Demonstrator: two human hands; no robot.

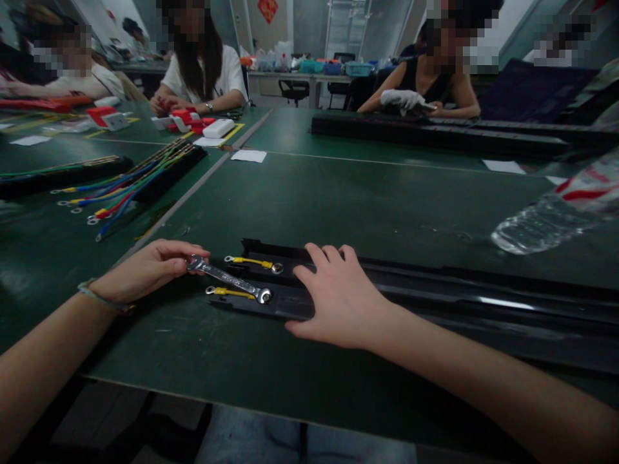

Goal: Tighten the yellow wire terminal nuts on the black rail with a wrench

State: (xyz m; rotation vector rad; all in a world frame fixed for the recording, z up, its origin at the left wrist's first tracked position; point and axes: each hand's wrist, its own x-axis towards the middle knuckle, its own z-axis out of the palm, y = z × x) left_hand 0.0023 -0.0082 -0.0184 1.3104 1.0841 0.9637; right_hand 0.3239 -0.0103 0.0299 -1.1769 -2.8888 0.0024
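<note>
We face a wide green table; a long black channel crosses it before us; a water bottle sits farther off, right; coloured wires lie farther left; our right hand spreads unclenched across the channel; our left hand grasps a wrench, between both hands, its other end over the nearer yellow wire.

A clear plastic bottle with a red-and-white label is at the right of the green tabletop. A white rectangular paper slip lies near a white, rounded plastic block. Beyond is a person in a white short-sleeved top; a turquoise plastic basket stands on a rear tabletop.
</note>
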